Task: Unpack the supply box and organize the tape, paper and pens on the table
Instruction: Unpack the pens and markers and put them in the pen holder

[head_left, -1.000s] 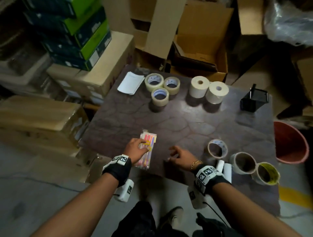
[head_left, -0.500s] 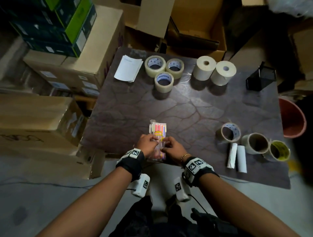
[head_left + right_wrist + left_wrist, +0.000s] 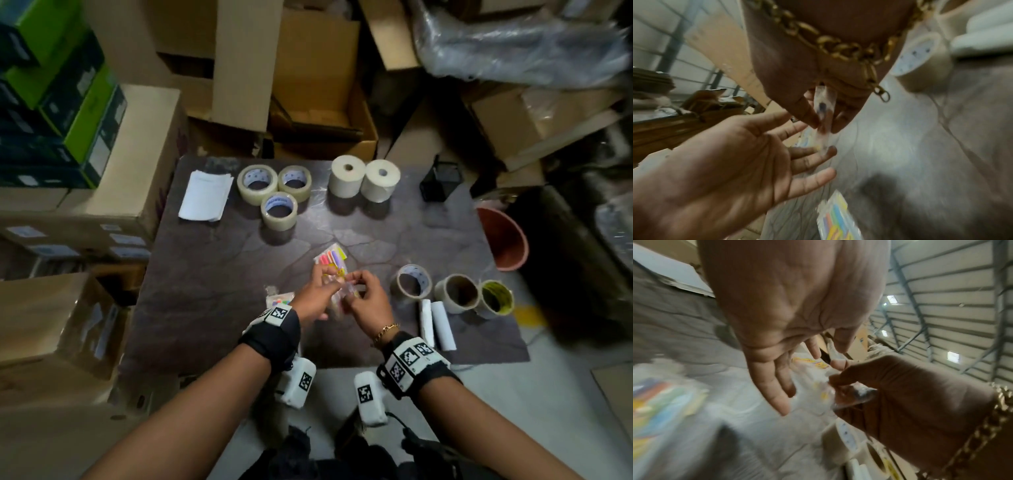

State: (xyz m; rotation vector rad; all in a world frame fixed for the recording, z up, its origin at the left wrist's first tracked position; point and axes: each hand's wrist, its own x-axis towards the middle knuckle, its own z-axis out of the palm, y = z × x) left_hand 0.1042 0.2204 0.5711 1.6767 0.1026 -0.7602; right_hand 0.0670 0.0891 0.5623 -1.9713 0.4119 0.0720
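Now the pen packet is coming up off the table, right hand pinching its near end, left hand spreading flat beside it, leaving a second packet down; pens are being separated.

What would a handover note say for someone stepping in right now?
Left hand: fingers straight, touching the pen pack held above the table.
Right hand: pinching the pack's clear wrapper.
A second pen pack lies by the left wrist.
Done: three tape rolls grouped at the far edge beside the paper and two paper rolls.
Left: set out the pens; sort the near-right tape roll, cores and small white rolls. The holder looks empty.
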